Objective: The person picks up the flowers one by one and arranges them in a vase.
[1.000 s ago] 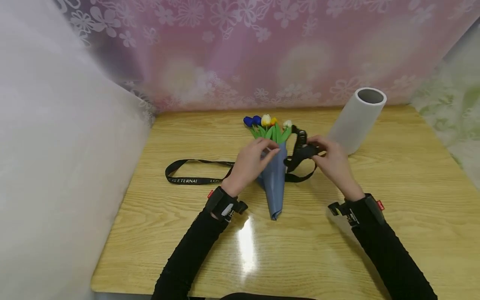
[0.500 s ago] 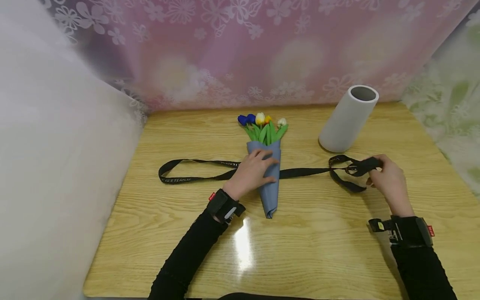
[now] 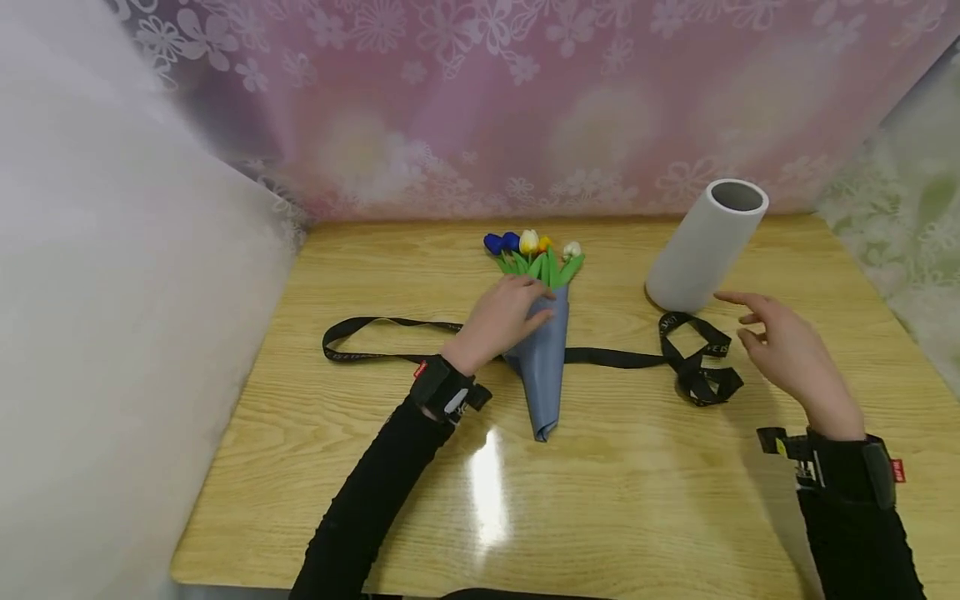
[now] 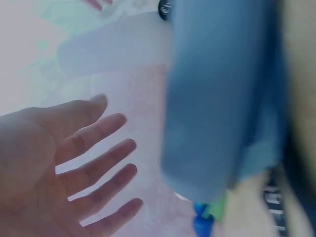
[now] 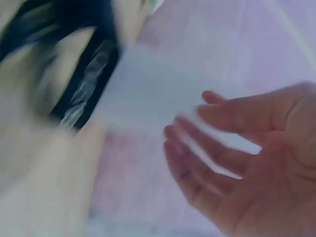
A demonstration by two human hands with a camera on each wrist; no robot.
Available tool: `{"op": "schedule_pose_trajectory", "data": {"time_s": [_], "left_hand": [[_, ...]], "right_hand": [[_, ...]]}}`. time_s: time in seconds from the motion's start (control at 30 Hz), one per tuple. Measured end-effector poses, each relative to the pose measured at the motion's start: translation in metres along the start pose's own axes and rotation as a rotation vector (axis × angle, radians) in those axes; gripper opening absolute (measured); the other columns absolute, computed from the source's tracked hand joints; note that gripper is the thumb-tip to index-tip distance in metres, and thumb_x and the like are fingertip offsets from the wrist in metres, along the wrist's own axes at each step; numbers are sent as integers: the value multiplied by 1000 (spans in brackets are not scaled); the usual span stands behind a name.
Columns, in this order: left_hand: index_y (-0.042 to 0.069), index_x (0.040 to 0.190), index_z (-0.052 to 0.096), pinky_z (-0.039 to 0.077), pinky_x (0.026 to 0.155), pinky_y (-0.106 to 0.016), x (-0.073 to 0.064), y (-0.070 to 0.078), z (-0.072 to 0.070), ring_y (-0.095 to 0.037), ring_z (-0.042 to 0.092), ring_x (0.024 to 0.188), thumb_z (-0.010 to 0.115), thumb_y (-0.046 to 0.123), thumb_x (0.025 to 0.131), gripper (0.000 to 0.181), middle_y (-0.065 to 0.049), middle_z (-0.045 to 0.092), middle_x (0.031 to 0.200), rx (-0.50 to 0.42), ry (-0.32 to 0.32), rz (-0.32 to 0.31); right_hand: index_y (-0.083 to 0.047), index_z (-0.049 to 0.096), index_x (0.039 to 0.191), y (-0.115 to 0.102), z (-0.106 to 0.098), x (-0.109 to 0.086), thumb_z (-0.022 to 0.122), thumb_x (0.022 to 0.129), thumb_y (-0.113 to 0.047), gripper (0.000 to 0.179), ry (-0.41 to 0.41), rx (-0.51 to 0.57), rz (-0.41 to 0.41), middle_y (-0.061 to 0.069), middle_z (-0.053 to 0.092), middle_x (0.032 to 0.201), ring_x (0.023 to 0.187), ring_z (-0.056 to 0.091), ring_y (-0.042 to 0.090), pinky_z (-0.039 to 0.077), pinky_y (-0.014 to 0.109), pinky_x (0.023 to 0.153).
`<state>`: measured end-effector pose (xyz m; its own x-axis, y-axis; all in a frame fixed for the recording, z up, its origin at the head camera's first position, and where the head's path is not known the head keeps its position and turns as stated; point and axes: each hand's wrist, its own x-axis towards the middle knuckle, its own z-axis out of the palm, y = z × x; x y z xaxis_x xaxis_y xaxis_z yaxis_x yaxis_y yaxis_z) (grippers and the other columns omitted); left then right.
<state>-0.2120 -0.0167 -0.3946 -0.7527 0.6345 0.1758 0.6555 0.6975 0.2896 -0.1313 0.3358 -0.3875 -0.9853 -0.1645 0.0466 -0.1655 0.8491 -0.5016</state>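
Fingers [image 4: 101,162] fan apart on the left hand [image 3: 506,321], which pinches nothing and hovers at or over the wrapped part of a bouquet [image 3: 543,375] of blue, white, yellow and orange tulips in smooth blue-grey wrapping. The left wrist view shows a gap beside the wrapping, but it is blurred there, so whether the edge of the palm touches cannot be told.

The bouquet lies on the pale wood-grain tabletop [image 3: 600,517], blooms away from the person and narrow end toward them, probably laid flat because that rolled point could not stand unaided. A flat black fabric ribbon [image 3: 611,357] with pale lettering appears to pass beneath the bouquet, whose weight likely keeps its middle in place: one long loop lies left of the bouquet, a bunched, twisted end to its right.

The right hand [image 3: 791,354] hangs well to the bouquet's right, just past that bunched end, its fingers loosely bent and apart, with nothing between them. Right of the bouquet and farther from the person, a tapered white vase [image 3: 693,258] with a smooth matte surface stands just behind the ribbon, perhaps set there to leave working room around the flowers.
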Motion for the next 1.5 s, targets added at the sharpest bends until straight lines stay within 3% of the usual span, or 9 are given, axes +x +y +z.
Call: {"op": "schedule_pose_trajectory", "data": {"time_s": [0.07, 0.2, 0.37, 0.5, 0.67, 0.8, 1.13, 1.37, 1.5], "left_hand": [[15, 126, 70, 50, 96, -32, 17, 6, -4, -21, 63, 112, 62, 30, 103, 29, -5, 68, 124, 32, -11, 4], [18, 122, 72, 55, 77, -28, 48, 16, 1, -16, 67, 96, 62, 34, 103, 27, -1, 71, 115, 118, -84, -37], [18, 104, 78, 58, 69, -29, 63, 16, 19, -13, 70, 82, 68, 35, 99, 20, 3, 75, 97, 239, -140, -159], [19, 104, 79, 57, 69, -26, 60, 11, 28, -11, 69, 82, 66, 26, 101, 15, 4, 76, 98, 151, -91, -175], [15, 112, 74, 52, 76, -23, 49, 1, 28, -13, 67, 93, 62, 18, 103, 15, 0, 73, 107, -160, -14, -149], [14, 116, 73, 51, 84, -25, 40, -9, 25, -15, 65, 102, 64, 19, 102, 17, -2, 71, 115, -326, 37, -107], [12, 124, 69, 51, 94, -27, 32, -26, 18, -18, 64, 110, 59, 26, 105, 27, -5, 69, 120, -379, 129, -106], [12, 118, 70, 51, 83, -28, 26, -25, 3, -16, 65, 97, 64, 31, 102, 26, -3, 72, 111, -374, 164, -83], [9, 110, 67, 53, 86, -28, 14, -35, -4, -18, 66, 97, 61, 21, 104, 15, -5, 70, 104, -437, 183, -112]], "right_hand": [[-4, 53, 145, -19, 5, 15, 52, 103, -1, 41, 19, 21, -40, 35, 52, 138, 110, 57, 54, 52, 59, 72], [-5, 65, 131, -50, 31, 56, 51, 108, -13, 29, -94, 50, -110, 25, 64, 128, 110, 63, 46, 53, 58, 82], [-2, 65, 130, -67, 75, 102, 50, 108, -13, 29, -260, 54, -135, 23, 66, 126, 113, 62, 44, 52, 56, 93], [2, 59, 135, -66, 97, 115, 50, 106, -5, 32, -301, 152, -117, 28, 62, 130, 119, 59, 46, 50, 56, 96], [4, 43, 150, -60, 107, 116, 49, 103, 4, 47, -307, 267, -115, 31, 57, 136, 124, 55, 48, 50, 57, 98], [3, 48, 144, -57, 107, 117, 52, 104, -1, 40, -304, 365, -107, 30, 52, 141, 130, 50, 50, 47, 59, 102], [2, 54, 122, -68, 93, 122, 51, 108, -14, 22, -135, 429, -193, 24, 57, 130, 129, 50, 41, 40, 59, 109], [-2, 51, 136, -86, 91, 120, 53, 107, -23, 35, 22, 423, -241, 24, 61, 121, 115, 57, 39, 44, 59, 101], [-2, 45, 147, -79, 89, 118, 46, 109, -36, 51, -20, 348, -159, 28, 55, 135, 125, 52, 44, 44, 60, 100]]}}
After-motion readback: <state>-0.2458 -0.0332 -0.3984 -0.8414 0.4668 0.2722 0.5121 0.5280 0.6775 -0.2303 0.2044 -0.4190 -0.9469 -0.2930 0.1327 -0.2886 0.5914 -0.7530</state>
